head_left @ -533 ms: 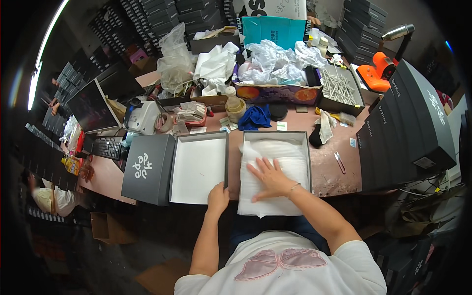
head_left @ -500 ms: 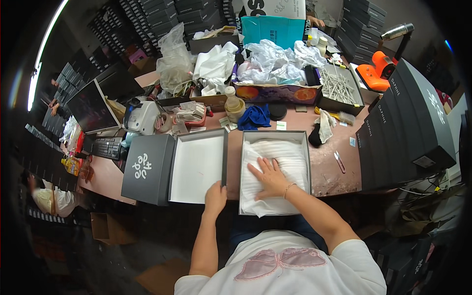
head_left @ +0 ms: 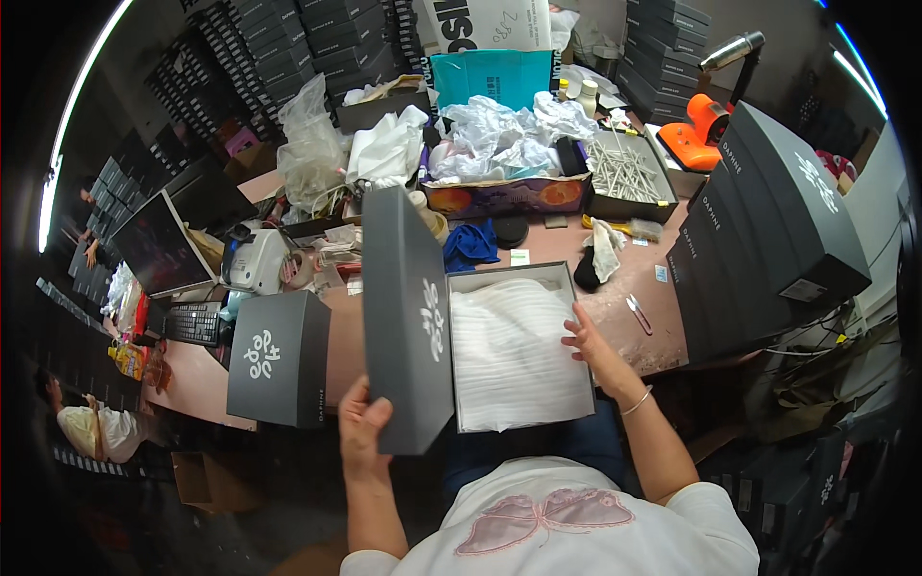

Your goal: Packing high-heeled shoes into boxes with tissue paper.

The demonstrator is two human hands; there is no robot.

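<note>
An open grey box (head_left: 560, 279) sits in front of me, filled with folded white tissue paper (head_left: 514, 350). My right hand (head_left: 590, 341) rests on the box's right rim, fingers spread against the paper's edge. My left hand (head_left: 361, 432) grips the near corner of the grey box lid (head_left: 405, 317), which stands tilted on edge along the box's left side, its white emblem facing right.
A closed grey box (head_left: 279, 357) lies left of the lid. A monitor (head_left: 158, 245), keyboard (head_left: 195, 324) and tape dispenser (head_left: 257, 261) are at left. Stacked grey boxes (head_left: 768, 226) stand at right, small scissors (head_left: 638, 313) beside them. Crumpled tissue (head_left: 495, 139) fills a carton behind.
The lid lay open and flat to the left; my left hand has lifted it upright toward the box. My right hand slid from the paper's middle to the right rim.
</note>
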